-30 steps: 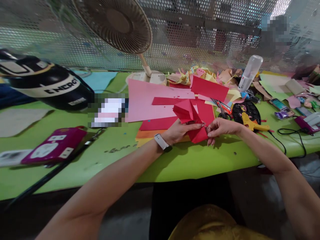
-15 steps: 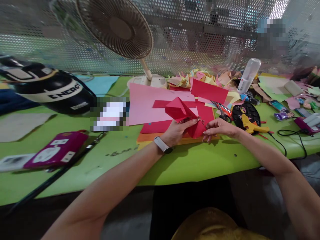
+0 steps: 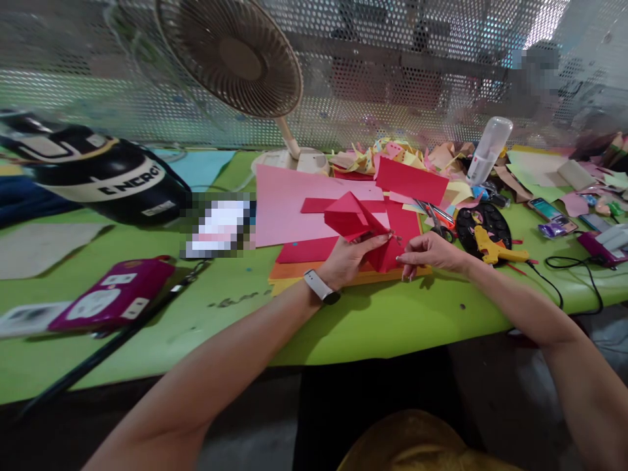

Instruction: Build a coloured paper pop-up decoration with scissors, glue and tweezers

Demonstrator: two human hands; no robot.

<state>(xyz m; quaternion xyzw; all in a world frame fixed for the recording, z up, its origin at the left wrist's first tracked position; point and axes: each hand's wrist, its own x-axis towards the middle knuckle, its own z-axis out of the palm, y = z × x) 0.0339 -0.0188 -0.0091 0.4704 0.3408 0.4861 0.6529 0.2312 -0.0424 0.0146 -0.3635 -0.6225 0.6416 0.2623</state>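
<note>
The folded red paper (image 3: 349, 217) sits in the left hand (image 3: 341, 261), raised just above the paper sheets on the green table (image 3: 367, 327). That hand has a narrow pinch on it, thumb pressed along the top near a fold and the other fingers mostly hidden, probably so the creases don't spring open. The right hand (image 3: 428, 252) is at the lower right corner with curled fingers; I cannot tell whether its fingertips pinch the edge or sit just beside it. Having the 2 hands on opposite sides likely leaves the middle in sight.

The yellow glue gun (image 3: 490, 245) lies with its front end over the black palette (image 3: 478, 216), perhaps to catch drips. Scissors (image 3: 444, 232) rest just beside the palette, seemingly for easy reach by the right hand. The pink sheet (image 3: 279, 209) lies flat behind, partly under a red strip (image 3: 314, 205).

The folded paper looks matte and crisp, with a peaked, angular upper part and a pointed flap below the thumb. A small, shiny bit shows by the thumb tip, too small to name.
</note>
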